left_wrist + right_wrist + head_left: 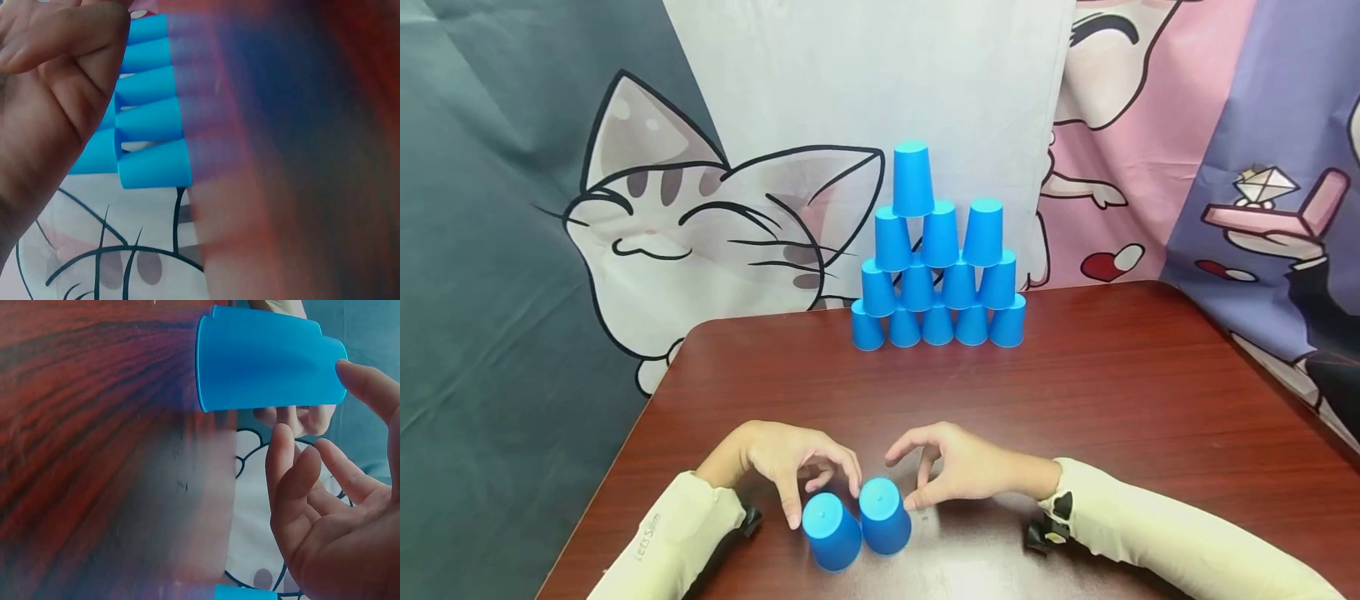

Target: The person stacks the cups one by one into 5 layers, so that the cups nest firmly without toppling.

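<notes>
Two blue cups stand upside down side by side near the front of the table, a left cup (832, 533) and a right cup (886, 518). Over the left cup is my left hand (793, 462), its thumb at the cup's left side and its fingers bent loosely toward the gap between the cups. From the right reaches my right hand (962, 467). Its thumb touches the right cup near the top, while the other fingers stay spread and apart from it. In the right wrist view, the near cup (269, 365) partly hides the left hand.
Farther back, several upside-down blue cups form a tiered pyramid (917, 287), with a single cup (913, 179) on top. They stand on a dark red wooden table (760, 367). Behind hangs a cloth backdrop (955, 75) with cartoon cats.
</notes>
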`<state>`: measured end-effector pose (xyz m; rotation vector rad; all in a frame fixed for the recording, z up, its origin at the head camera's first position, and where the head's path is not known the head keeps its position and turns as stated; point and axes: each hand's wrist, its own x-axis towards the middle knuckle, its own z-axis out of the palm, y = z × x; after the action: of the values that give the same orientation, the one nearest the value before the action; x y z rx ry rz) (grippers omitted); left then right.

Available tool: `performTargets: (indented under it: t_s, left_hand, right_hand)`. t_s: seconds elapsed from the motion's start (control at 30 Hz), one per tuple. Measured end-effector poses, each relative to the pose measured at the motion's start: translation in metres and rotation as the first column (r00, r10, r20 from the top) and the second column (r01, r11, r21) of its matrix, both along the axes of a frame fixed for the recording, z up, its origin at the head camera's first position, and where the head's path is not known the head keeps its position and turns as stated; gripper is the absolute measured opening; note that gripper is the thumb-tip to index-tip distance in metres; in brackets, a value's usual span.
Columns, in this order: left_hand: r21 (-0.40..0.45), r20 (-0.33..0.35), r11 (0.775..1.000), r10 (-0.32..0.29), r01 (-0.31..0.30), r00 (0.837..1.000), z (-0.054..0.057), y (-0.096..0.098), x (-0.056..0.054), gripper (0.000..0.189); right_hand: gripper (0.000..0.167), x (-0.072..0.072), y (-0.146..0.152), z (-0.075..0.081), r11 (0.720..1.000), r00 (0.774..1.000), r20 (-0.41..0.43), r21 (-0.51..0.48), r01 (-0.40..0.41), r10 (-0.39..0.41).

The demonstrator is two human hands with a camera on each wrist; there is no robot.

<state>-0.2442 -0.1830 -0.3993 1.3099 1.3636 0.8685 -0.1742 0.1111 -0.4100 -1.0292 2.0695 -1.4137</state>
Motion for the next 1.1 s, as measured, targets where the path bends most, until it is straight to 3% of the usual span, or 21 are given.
performTargets:
  t_s: [0.2, 0.8, 1.1]
  left_hand:
    - [-0.01, 0.005, 1.0, -0.007, 0.007, 1.0, -0.005, 0.008, 0.002, 0.061]
    - [0.016, -0.045, 0.996, 0.091, -0.091, 0.995, -0.006, 0.014, 0.003, 0.057]
    - [0.09, -0.064, 0.98, 0.184, -0.178, 0.981, -0.006, 0.016, 0.003, 0.057]
  right_hand:
    - [0.052, 0.002, -0.004, -0.003, 1.0, 1.0, -0.014, 0.003, -0.003, 0.003]
    - [0.047, 0.004, -0.001, -0.006, 0.999, 0.998, -0.045, 0.007, -0.048, 0.048]
    - [0.044, 0.003, 0.005, -0.004, 0.999, 0.998, -0.052, -0.019, -0.03, 0.029]
